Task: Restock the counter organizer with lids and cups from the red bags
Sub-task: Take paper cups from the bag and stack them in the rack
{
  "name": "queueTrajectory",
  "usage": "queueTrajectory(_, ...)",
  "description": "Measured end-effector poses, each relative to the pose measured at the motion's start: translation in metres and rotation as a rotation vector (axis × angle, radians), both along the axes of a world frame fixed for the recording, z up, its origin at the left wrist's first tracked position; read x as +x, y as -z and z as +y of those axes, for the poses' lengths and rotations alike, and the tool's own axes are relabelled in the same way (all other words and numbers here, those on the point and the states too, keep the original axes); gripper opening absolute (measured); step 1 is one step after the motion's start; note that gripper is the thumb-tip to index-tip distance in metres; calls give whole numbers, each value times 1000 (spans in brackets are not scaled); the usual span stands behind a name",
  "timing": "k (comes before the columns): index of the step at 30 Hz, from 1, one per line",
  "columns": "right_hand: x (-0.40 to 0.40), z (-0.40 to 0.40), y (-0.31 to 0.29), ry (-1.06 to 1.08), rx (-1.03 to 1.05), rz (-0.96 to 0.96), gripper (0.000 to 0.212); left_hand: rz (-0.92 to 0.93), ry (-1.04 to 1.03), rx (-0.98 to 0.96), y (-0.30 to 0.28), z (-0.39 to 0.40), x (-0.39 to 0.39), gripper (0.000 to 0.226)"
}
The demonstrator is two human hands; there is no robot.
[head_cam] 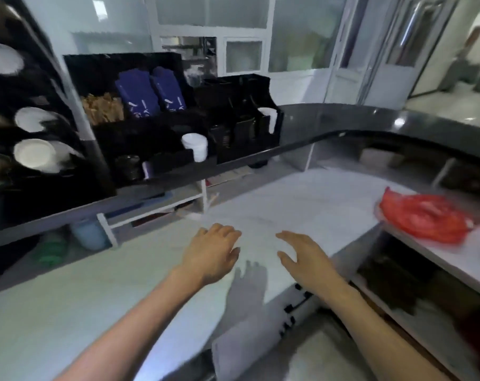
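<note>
Blurred view down over a pale bench (101, 273). Left hand (211, 254) and right hand (306, 257) side by side above its surface, a gap between them, fingers loosely spread, holding nothing. Red bag (422, 217) crumpled on a lower white shelf (453, 259) to the right, well apart from both hands. Black counter organizer (161, 149) on a raised dark ledge (343, 125) at upper left, holding a stack of white lids (196, 146), white cups (267, 116) at its right end, blue packets (153, 92) and brown sticks (102, 108). Further left, a black cup dispenser (27, 111) showing round white cup ends.
</note>
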State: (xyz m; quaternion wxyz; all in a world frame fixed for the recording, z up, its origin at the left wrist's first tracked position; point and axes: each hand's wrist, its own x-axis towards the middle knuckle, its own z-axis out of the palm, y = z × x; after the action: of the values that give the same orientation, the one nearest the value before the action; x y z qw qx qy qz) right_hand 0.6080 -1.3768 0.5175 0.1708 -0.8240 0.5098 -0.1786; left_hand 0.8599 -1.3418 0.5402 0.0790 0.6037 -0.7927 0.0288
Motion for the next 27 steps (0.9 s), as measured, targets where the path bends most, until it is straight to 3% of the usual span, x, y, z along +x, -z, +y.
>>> queueTrajectory(8,-244,86,7,407,93,-91,38,-30,382,89,15,-17,-256,39)
queueTrajectory(12,-322,119,13,587,79,-60,45,13,580,70,4,-10,-358,34)
queueTrajectory(19,-414,154,26,810,122,4,47,23,732,135,28,-27,-462,44)
queueTrajectory(27,-496,140,30,942,159,78,46,91,874,191,59,-77,-555,43)
